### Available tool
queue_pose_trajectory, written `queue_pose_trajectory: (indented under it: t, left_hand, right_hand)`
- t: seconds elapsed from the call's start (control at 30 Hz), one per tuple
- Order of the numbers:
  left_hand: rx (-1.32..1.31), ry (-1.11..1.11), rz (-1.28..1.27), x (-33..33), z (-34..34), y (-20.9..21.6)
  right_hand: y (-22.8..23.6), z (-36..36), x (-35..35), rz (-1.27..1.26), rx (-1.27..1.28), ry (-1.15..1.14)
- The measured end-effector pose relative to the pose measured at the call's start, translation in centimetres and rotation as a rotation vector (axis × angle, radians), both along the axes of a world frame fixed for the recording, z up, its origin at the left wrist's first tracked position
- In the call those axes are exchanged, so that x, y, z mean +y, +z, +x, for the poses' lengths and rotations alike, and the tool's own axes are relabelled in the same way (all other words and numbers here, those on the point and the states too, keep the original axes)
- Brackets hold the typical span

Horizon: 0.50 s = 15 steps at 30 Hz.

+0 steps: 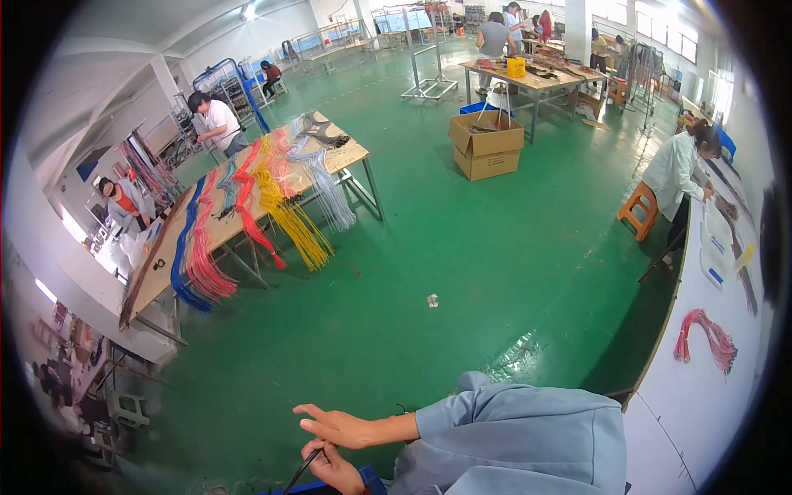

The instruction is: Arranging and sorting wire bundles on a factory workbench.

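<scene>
My right hand [342, 427], reaching left from a grey-blue sleeve, has its fingers stretched out and spread, with nothing seen in them. Just below it my left hand [337, 470] is closed, a dark blue cuff at its wrist. It grips a thin dark cord-like piece [302, 470] that slants down to the lower edge. The two hands are close together, the right one above the left. What the cord joins at its lower end is out of view.
Bundles of coloured wires [289, 214] hang over a wooden table [355, 153] at left. A cardboard box [487, 153] stands on the green floor. At right, a white worktop [652, 412] holds a red wire bundle [708, 340]; a person [681, 173] works there beside an orange stool [638, 210].
</scene>
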<state>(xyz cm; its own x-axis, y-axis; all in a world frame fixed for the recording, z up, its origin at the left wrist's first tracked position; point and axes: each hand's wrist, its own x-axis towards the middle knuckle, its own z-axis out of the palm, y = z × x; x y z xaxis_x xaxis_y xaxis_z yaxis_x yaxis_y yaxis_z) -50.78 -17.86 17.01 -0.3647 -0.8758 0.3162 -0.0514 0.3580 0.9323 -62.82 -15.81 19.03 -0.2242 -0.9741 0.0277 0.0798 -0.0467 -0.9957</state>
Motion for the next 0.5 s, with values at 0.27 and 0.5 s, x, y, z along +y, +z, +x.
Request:
queue_pose_trajectory:
  t: [0.27, 0.5]
  left_hand:
    - [0.401, 0.082, 0.325, -2.3, 1.7, 1.9]
    - [0.096, 0.311, -0.022, -5.7, 6.9, 3.2]
  right_hand:
    - [-3.7, 0.5, -0.4, -0.025, -0.273, 0.302]
    - [-7.8, -1.0, 0.4, -0.198, -0.114, 0.428]
